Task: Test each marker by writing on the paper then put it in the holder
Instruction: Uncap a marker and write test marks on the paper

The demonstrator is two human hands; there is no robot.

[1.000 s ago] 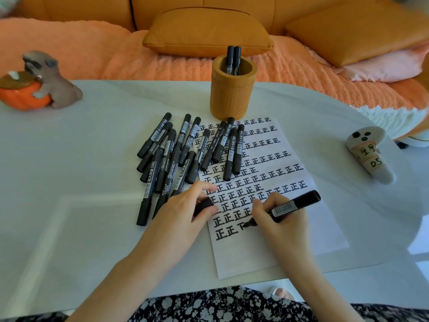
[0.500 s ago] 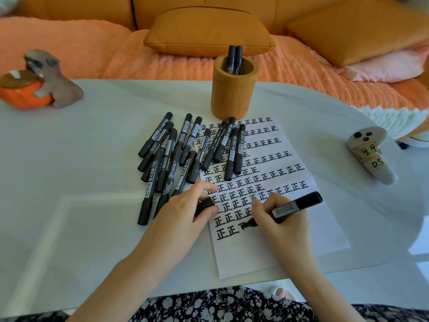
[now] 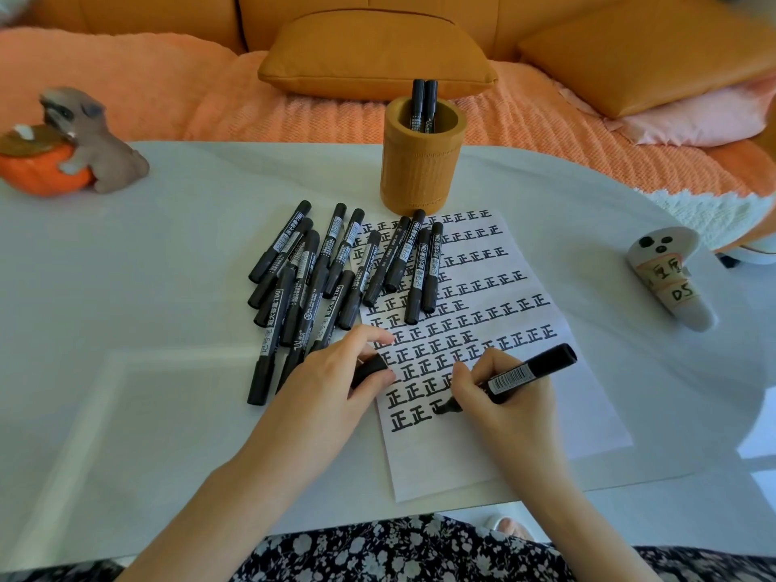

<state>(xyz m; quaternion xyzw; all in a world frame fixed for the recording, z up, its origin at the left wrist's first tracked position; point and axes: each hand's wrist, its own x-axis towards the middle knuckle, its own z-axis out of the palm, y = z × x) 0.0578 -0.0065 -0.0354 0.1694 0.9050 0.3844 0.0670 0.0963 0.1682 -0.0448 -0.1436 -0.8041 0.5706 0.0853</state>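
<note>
My right hand (image 3: 499, 396) grips an uncapped black marker (image 3: 529, 371), its tip pressed on the white paper (image 3: 525, 430) at the end of the lowest row of written characters. Beside it, my left hand (image 3: 331, 384) rests on the paper's left edge and holds the marker's black cap (image 3: 369, 369) between thumb and fingers. Several capped black markers (image 3: 327, 279) lie in a loose pile left of and across the paper's upper left. Behind the sheet stands the tan cylindrical holder (image 3: 422, 161) with two markers (image 3: 424, 105) upright in it.
A dog-and-pumpkin figurine (image 3: 71, 149) sits at the table's far left. A white ghost-shaped object (image 3: 672, 275) with handwritten labels lies at the right. An orange sofa with cushions (image 3: 373, 52) runs behind the white table (image 3: 126, 371). The table's near edge meets my floral-clothed lap.
The marker tip has shifted slightly as a new character grows at the end of the bottom row. My left hand has stayed put holding the cap.
</note>
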